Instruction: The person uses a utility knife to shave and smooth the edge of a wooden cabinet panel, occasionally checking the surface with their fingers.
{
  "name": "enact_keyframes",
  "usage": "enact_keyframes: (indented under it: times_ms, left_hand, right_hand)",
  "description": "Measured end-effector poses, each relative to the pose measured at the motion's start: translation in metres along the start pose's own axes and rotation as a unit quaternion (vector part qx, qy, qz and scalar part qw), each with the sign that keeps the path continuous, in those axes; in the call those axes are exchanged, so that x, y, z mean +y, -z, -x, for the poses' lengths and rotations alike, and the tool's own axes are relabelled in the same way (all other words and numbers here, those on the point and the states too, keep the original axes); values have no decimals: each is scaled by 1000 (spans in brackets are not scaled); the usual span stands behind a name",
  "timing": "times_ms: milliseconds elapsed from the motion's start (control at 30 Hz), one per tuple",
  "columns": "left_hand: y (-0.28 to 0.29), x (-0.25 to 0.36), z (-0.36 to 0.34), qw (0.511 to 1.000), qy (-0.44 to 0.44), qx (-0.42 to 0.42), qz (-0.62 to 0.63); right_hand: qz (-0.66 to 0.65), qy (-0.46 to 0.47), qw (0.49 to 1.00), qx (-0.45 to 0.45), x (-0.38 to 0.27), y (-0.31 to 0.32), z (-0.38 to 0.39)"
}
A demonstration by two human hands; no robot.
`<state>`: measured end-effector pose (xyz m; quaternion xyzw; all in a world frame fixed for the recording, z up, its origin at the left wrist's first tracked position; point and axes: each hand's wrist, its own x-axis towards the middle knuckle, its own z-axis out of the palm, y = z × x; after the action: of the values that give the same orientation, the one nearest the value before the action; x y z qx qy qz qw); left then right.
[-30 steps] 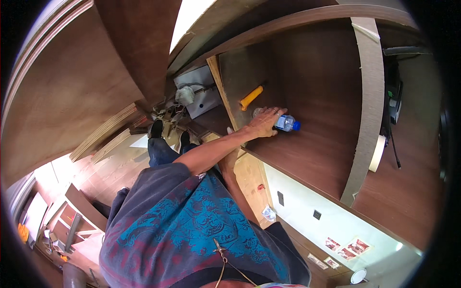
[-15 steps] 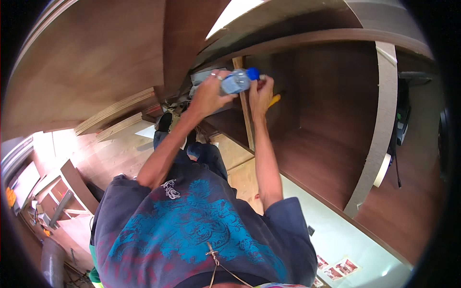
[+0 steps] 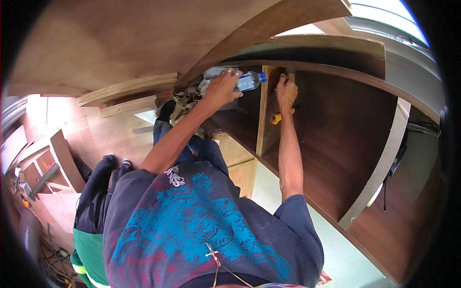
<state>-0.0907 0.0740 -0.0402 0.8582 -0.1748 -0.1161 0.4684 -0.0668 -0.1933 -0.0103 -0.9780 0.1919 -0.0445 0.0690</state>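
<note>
My left hand is closed round a clear plastic bottle with a blue cap and pale label, held on its side at the upper-left front of a brown wooden cubby. My right hand reaches into that cubby beside its pale plywood edge, fingers bent and closed round something I cannot make out. Just below that hand, partly behind my wrist, lies a yellow handle, perhaps of a tool. The bottle and my right hand are apart.
A large curved brown panel hangs at upper left, above stacked plywood edges. Another person's dark-trousered legs and green top are close at my left. A pale divider splits the shelving, with dark equipment beyond it.
The bottle was lifted out of the cubby and held by both hands; now my right hand has left it and moved right into the cubby. The other person's legs have come into view.
</note>
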Motion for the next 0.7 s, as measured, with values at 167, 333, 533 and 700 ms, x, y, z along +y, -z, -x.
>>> enact_keyframes:
  times_ms: [167,333,533,700]
  left_hand:
    - [-9,20,-45,990,-19,-40,-130]
    - [-7,71,-97,962,-21,-121,-243]
    - [-14,114,-144,864,-101,-208,-447]
    - [-22,129,-154,835,-83,-264,-476]
  right_hand:
    - [-85,-23,995,-54,-22,23,2]
    - [-114,-31,991,-67,-22,34,2]
    - [-147,10,989,-18,-10,26,-2]
    - [-165,3,986,-32,5,22,1]
